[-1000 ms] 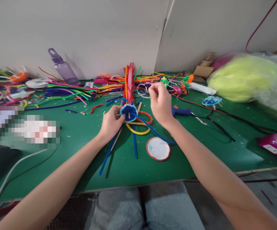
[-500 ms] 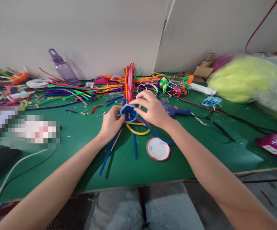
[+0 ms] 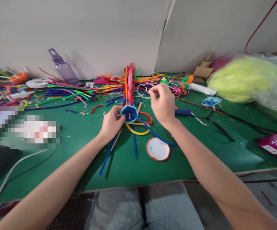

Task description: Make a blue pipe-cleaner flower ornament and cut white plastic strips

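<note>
My left hand [image 3: 112, 124] grips the left edge of a small round piece made of pipe cleaners [image 3: 128, 115], dark blue inside with a light blue scalloped rim. A short pale stub shows in its middle, and a blue pipe cleaner [image 3: 156, 135] runs from it to the right. Off to the right and raised, my right hand [image 3: 163, 103] has thumb and finger pinched together; anything between them is too small to make out. Yellow [image 3: 138, 132] and red [image 3: 148, 117] pipe cleaner loops lie beside the blue piece. A white lid with a red rim [image 3: 158, 149] sits nearer me.
Bundles of coloured pipe cleaners [image 3: 73, 92] spread along the back near a purple bottle [image 3: 66, 71]. Right of my right hand lies a glue gun's blue handle [image 3: 183, 112] with dark cables. A blue jellyfish-like piece [image 3: 211, 101] and a bag of yellow material [image 3: 243, 78] are farther right.
My right hand has moved right and up, away from the blue piece, with its fingers drawn into a pinch. My left hand keeps its hold in the same place.
</note>
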`<state>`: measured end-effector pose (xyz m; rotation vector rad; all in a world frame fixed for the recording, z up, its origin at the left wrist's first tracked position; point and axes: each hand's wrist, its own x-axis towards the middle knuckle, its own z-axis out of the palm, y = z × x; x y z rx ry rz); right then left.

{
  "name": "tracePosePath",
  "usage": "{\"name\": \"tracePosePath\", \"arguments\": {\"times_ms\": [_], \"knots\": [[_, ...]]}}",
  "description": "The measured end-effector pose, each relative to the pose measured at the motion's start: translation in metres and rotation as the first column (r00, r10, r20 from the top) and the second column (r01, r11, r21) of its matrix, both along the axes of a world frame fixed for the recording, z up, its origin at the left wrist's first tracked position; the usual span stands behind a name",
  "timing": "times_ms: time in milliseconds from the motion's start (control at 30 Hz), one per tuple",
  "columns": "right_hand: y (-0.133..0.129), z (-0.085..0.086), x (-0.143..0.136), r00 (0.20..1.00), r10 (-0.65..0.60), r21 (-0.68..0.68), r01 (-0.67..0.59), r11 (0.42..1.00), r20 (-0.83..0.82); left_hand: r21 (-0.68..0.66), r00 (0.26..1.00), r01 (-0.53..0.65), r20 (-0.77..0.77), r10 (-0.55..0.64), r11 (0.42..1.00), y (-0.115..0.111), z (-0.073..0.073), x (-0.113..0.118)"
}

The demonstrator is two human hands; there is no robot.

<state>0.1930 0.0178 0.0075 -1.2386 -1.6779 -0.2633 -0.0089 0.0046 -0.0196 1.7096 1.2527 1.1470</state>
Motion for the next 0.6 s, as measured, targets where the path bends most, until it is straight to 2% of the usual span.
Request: {"name": "tracePosePath", "arguments": {"times_ms": [133,267,333,433,600], "knots": [[0.003,0.003,0.01,0.99,-0.141,-0.097,0.142,0.985,0.02,-0.001,1.0,-0.014,-0.019,0.014,1.0,-0.001,0.002,0.0],[0.0,0.004,0.007,0.983,-0.157,-0.239,0.175,0.955,0.093,0.009,0.998,-0.037,-0.043,0.038,0.999,-0.001,0.003,0.0],[-0.003,0.006,0.002,0.987,-0.103,-0.278,0.134,0.951,0.123,0.012,0.997,-0.056,-0.047,0.057,0.998,0.0,0.002,0.0],[-0.012,0.009,-0.007,0.986,0.074,-0.33,-0.021,0.944,0.15,0.034,0.996,-0.079,-0.024,0.08,0.996,0.001,0.001,-0.002],[-0.021,0.008,-0.019,0.946,0.309,-0.542,-0.207,0.815,0.103,0.12,0.983,-0.148,-0.094,0.16,0.982,0.002,0.001,-0.004]]}}
